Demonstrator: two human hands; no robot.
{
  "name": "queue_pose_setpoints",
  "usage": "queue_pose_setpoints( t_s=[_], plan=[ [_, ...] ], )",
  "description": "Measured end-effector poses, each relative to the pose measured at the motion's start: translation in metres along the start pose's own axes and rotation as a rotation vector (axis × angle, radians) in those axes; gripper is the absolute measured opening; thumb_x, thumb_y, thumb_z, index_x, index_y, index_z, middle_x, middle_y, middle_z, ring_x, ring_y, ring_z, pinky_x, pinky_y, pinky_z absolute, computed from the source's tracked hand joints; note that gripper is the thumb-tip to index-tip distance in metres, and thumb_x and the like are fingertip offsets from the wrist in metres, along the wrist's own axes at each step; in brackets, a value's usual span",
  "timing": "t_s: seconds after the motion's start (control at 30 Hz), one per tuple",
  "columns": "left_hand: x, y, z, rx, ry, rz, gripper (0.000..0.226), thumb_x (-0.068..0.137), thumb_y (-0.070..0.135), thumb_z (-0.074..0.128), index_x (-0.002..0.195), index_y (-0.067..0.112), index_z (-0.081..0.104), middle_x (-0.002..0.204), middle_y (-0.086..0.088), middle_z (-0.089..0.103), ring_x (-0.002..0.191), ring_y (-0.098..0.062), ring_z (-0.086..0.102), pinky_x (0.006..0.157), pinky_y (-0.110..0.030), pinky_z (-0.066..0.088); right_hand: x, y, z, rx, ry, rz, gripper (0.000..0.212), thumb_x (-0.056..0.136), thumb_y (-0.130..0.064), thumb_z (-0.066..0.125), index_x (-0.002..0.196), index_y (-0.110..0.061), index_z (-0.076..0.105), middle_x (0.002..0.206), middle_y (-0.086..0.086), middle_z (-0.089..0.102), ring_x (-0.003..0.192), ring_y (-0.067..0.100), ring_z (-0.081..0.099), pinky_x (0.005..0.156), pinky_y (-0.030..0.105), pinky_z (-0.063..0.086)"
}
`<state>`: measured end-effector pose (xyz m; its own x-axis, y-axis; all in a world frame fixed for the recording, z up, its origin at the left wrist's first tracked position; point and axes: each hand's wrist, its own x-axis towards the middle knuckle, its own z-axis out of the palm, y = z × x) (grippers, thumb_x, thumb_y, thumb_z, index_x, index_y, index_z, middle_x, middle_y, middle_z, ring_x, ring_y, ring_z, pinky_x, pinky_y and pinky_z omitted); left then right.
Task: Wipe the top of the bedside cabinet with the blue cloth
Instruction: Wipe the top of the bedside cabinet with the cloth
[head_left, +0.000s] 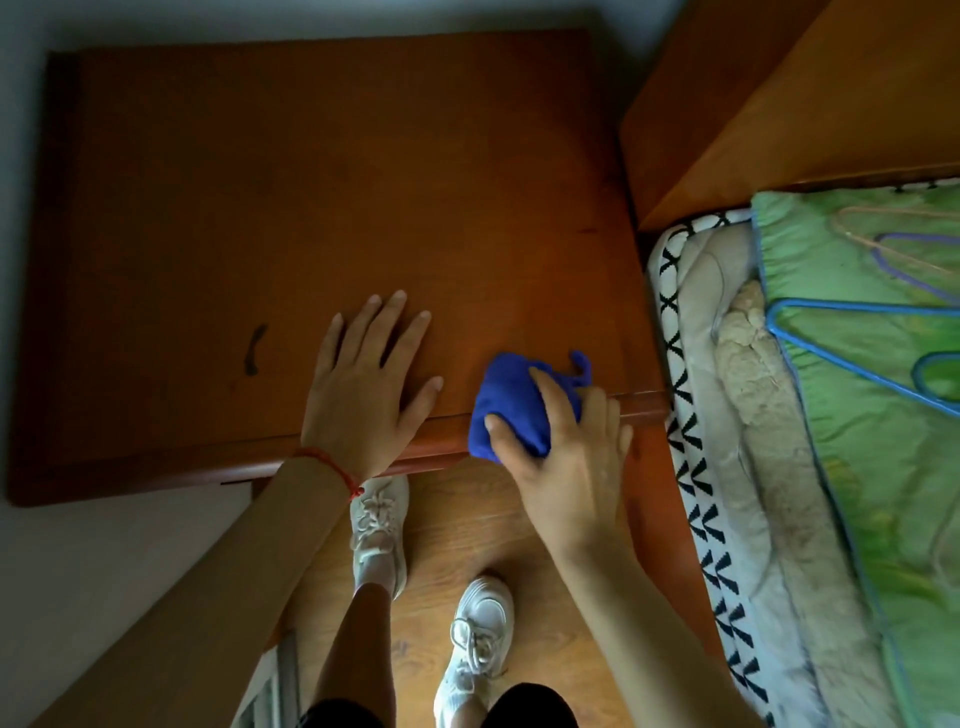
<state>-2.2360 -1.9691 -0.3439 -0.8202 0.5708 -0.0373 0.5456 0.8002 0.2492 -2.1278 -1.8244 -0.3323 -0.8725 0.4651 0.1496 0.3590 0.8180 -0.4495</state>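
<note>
The bedside cabinet (311, 182) has a bare reddish-brown wooden top that fills the upper left of the view. A bunched blue cloth (506, 402) lies at its front right edge, partly hanging over the rim. My right hand (566, 457) grips the cloth from the front, thumb and fingers wrapped around it. My left hand (366, 384) rests flat on the top just left of the cloth, fingers spread, holding nothing. A red string circles my left wrist.
A dark smudge (254, 349) marks the cabinet top left of my left hand. A bed (857, 415) with green bedding and a blue hanger (852, 353) stands close on the right, under a wooden headboard (779, 104). My feet in white shoes stand on the wooden floor (467, 525).
</note>
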Motion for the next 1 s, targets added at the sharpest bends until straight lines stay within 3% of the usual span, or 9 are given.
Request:
queue_pose_setpoints(
  t_s=[0.17, 0.37, 0.57, 0.77, 0.87, 1.0],
  plan=[
    [-0.002, -0.003, 0.000, -0.004, -0.021, 0.000, 0.062, 0.088, 0.046, 0.032, 0.137, 0.009, 0.039, 0.144, -0.019, 0.037, 0.134, -0.034, 0.029, 0.109, -0.049, 0.014, 0.075, -0.007, 0.014, -0.024, 0.041, 0.125, 0.055, 0.078, -0.047, 0.062, 0.117, -0.010, 0.057, 0.101, 0.023, 0.057, 0.089, 0.036, 0.051, 0.076, 0.040, 0.035],
    [-0.001, -0.004, 0.001, -0.017, -0.023, 0.003, 0.062, 0.088, 0.047, 0.033, 0.137, 0.009, 0.041, 0.144, -0.019, 0.038, 0.134, -0.034, 0.030, 0.109, -0.049, 0.015, 0.013, -0.004, 0.007, -0.027, -0.001, 0.027, 0.057, 0.077, -0.056, 0.049, 0.112, -0.012, 0.058, 0.092, 0.017, 0.059, 0.082, 0.031, 0.054, 0.071, 0.037, 0.038],
    [0.000, -0.005, -0.002, -0.024, -0.023, 0.006, 0.060, 0.088, 0.046, 0.035, 0.135, 0.010, 0.043, 0.142, -0.019, 0.040, 0.132, -0.034, 0.033, 0.108, -0.051, 0.015, 0.120, -0.020, 0.032, -0.047, -0.039, 0.036, 0.057, 0.080, -0.052, 0.057, 0.123, -0.015, 0.052, 0.106, 0.020, 0.056, 0.094, 0.034, 0.049, 0.079, 0.039, 0.031],
    [0.019, -0.018, -0.012, -0.031, 0.022, -0.027, 0.061, 0.088, 0.047, 0.035, 0.133, 0.008, 0.045, 0.139, -0.021, 0.043, 0.131, -0.036, 0.034, 0.106, -0.055, 0.014, 0.044, -0.013, 0.019, -0.035, -0.041, -0.021, 0.057, 0.077, -0.056, 0.049, 0.116, -0.014, 0.055, 0.098, 0.017, 0.057, 0.086, 0.030, 0.052, 0.075, 0.035, 0.032],
    [0.043, -0.031, -0.020, -0.007, 0.026, -0.047, 0.062, 0.089, 0.048, 0.033, 0.134, 0.008, 0.043, 0.141, -0.021, 0.041, 0.132, -0.037, 0.032, 0.106, -0.055, 0.014, 0.102, -0.021, 0.032, -0.064, -0.028, -0.015, 0.058, 0.078, -0.055, 0.052, 0.115, -0.010, 0.056, 0.100, 0.022, 0.057, 0.087, 0.035, 0.053, 0.075, 0.040, 0.038],
    [0.063, -0.037, -0.020, 0.015, -0.043, -0.044, 0.062, 0.089, 0.048, 0.032, 0.135, 0.008, 0.043, 0.142, -0.020, 0.040, 0.133, -0.037, 0.032, 0.107, -0.056, 0.016, 0.173, -0.037, 0.050, -0.073, -0.037, 0.047, 0.058, 0.082, -0.052, 0.053, 0.126, -0.014, 0.047, 0.115, 0.022, 0.052, 0.101, 0.034, 0.049, 0.084, 0.041, 0.033]
  ],
)
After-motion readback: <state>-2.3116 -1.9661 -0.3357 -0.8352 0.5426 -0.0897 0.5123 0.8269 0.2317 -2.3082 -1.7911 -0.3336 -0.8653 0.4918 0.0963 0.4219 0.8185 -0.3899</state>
